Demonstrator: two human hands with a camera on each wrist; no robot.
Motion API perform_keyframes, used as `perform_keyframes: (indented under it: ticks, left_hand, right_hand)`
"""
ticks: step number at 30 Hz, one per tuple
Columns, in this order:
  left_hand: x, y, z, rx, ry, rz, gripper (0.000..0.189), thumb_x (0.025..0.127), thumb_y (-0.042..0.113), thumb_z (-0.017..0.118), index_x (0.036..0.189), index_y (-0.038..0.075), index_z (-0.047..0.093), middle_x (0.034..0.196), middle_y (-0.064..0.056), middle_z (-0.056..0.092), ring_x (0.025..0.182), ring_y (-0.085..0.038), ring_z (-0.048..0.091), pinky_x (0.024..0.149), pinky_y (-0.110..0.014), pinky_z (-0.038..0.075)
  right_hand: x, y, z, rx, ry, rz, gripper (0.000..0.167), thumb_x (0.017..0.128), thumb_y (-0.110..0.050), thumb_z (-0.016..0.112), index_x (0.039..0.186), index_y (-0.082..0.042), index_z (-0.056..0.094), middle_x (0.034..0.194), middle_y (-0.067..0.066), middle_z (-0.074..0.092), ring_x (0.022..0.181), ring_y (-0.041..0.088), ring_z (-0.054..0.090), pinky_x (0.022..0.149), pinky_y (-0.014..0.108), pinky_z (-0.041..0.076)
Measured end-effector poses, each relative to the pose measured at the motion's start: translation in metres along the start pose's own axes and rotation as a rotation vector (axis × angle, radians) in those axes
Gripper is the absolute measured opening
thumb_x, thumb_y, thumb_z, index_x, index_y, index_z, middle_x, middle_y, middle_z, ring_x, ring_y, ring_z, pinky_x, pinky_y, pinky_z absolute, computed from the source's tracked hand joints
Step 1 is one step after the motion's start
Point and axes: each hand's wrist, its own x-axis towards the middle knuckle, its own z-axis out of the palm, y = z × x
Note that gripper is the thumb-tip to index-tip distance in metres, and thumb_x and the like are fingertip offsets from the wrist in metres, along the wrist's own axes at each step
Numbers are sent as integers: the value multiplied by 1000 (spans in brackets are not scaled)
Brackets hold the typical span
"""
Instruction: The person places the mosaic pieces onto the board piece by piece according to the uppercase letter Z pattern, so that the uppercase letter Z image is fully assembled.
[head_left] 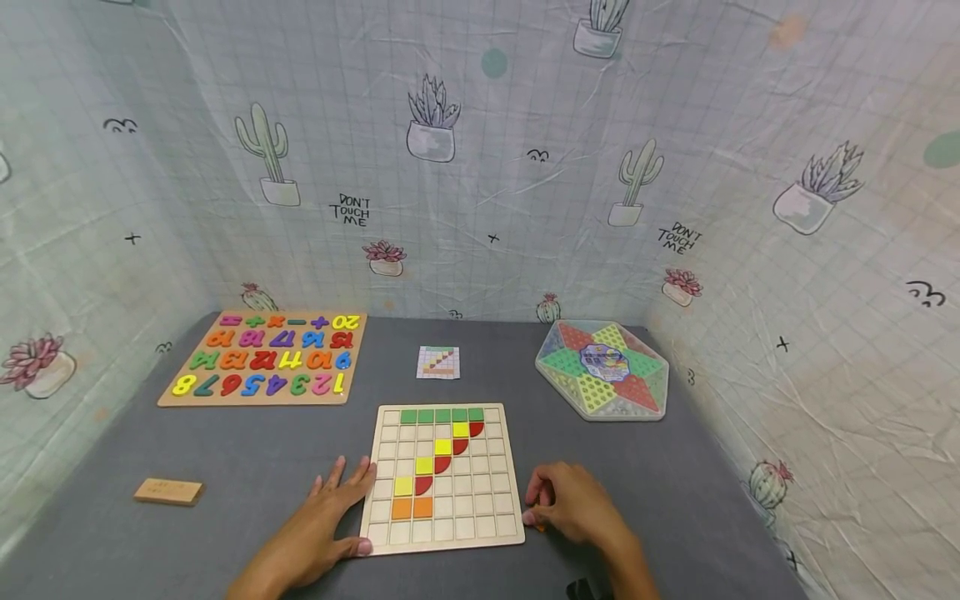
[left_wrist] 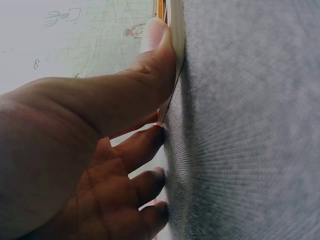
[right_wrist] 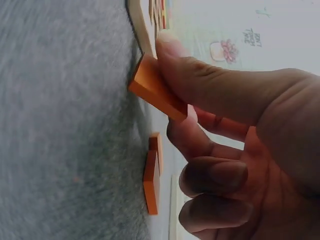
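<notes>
A wooden grid board (head_left: pixel 483 483) lies flat before me. Green square tiles (head_left: pixel 443 415) run along its far row, with yellow squares (head_left: pixel 443 447) and red quarter-circles (head_left: pixel 442 464) stepping diagonally toward two orange squares (head_left: pixel 412 507) near the lower left. My left hand (head_left: pixel 318 521) rests with spread fingers against the board's left edge, its thumb at the near corner. Beside the near right corner, my right hand (head_left: pixel 576 505) pinches an orange square tile (right_wrist: pixel 157 87) between thumb and finger. Two more orange tiles (right_wrist: pixel 152 182) lie on the table by this hand in the right wrist view.
Behind the board lies a small pattern card (head_left: pixel 438 363). A number puzzle board (head_left: pixel 266 360) is at the back left, and a hexagonal star-patterned game board (head_left: pixel 604 369) at the back right. A small wooden block (head_left: pixel 168 492) sits on the left. Printed cloth surrounds the table.
</notes>
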Motion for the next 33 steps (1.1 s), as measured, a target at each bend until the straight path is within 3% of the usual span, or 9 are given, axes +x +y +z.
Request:
perform_keyframes:
  ticks: [12, 29, 33]
  left_hand:
    - [0, 0, 0, -2, 3, 5, 102, 78, 33, 91, 163, 7, 42, 174, -17, 29, 162, -52, 8, 124, -79, 9]
    - [4, 0, 0, 8, -8, -39, 102, 78, 33, 92, 163, 9, 42, 174, -16, 29, 163, -51, 7, 125, -77, 7]
    - [3, -1, 1, 3, -8, -32, 103, 76, 34, 92, 163, 9, 42, 174, -16, 30, 163, -52, 7, 125, -77, 7]
  right_hand:
    - [9, -17, 7, 99, 107, 11, 21, 83, -27, 92, 78, -27, 72, 68, -14, 65, 60, 3, 54, 57, 22, 42]
    - [39, -49, 36, 190, 43, -63, 17, 89, -21, 87, 83, -22, 71, 73, -11, 66, 58, 6, 48, 55, 20, 39]
    - [47, -54, 45, 148, 29, -74, 18, 91, -21, 86, 85, -23, 69, 73, -11, 62, 60, 5, 50, 58, 20, 41]
